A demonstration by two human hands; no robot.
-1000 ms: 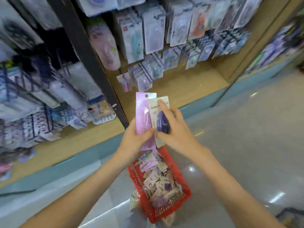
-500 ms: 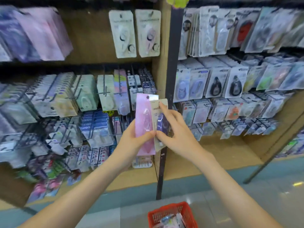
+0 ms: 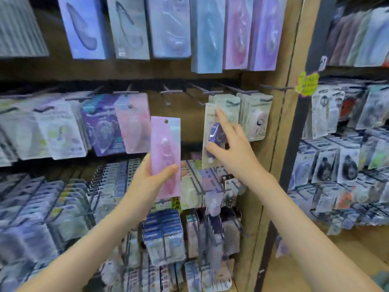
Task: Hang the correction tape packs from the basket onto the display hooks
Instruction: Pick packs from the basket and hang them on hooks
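Note:
My left hand (image 3: 150, 182) grips a long pink correction tape pack (image 3: 165, 144) by its lower part and holds it upright in front of the display. My right hand (image 3: 229, 148) holds a cream pack with a purple tape dispenser (image 3: 211, 131), thumb under it and index finger stretched up along its top. That pack sits against a row of similar cream packs (image 3: 228, 104) hanging from a display hook (image 3: 212, 92). The basket is out of view.
Hooks full of hanging packs fill the wooden display: pink and purple packs (image 3: 117, 125) to the left, tall blue and pink packs (image 3: 221, 32) above, small packs (image 3: 164, 237) below. A wooden divider post (image 3: 280, 133) separates a second bay (image 3: 341, 144) on the right.
The view has risen from the basket to the shelves. My hands have parted: the right hand carried the cream pack up and right to a hook, the left kept the pink pack.

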